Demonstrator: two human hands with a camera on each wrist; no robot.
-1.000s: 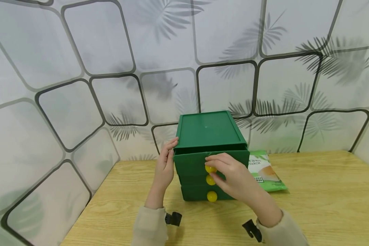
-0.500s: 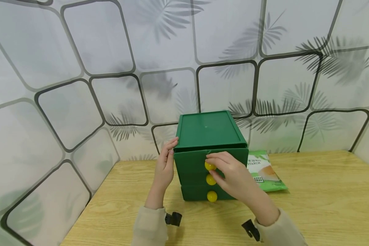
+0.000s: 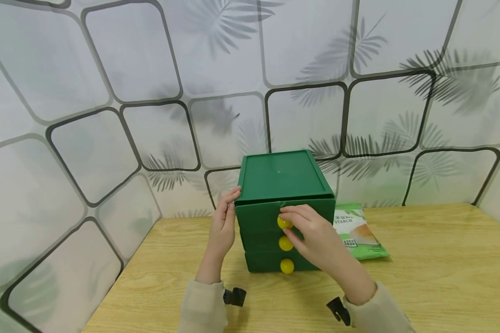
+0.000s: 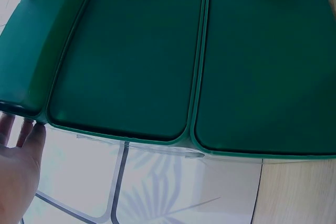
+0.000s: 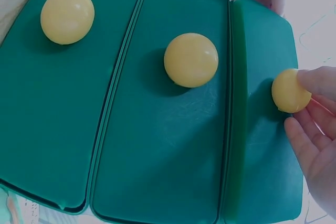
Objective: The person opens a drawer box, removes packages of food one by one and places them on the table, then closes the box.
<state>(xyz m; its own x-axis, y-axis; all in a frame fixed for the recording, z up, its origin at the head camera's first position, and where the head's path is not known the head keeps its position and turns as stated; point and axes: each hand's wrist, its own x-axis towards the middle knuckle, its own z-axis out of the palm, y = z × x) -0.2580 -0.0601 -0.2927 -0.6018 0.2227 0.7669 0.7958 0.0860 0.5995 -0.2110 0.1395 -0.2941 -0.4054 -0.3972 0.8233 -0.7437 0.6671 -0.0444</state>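
Note:
A green three-drawer cabinet (image 3: 281,175) stands on the table, with one round yellow knob on each drawer. My right hand (image 3: 318,238) pinches the top drawer's knob (image 5: 286,92) between thumb and fingers. That top drawer (image 3: 256,217) juts slightly ahead of the two below, and a thin dark gap shows under the cabinet's top. Along the cabinet's left side, my left hand (image 3: 222,226) lies with its fingers extended against the upper corner. The middle knob (image 5: 191,60) and the bottom knob (image 5: 67,16) are untouched.
A green and white starch bag (image 3: 356,233) lies right of the cabinet, partly hidden behind it. The wooden table (image 3: 158,286) meets a patterned wall covering (image 3: 229,125) behind and at the left. Black straps (image 3: 235,296) show at both wrists.
The top drawer has slid inward, narrowing the gap beneath the cabinet's top, with my right hand moving along on its knob. My left hand has stayed at the side.

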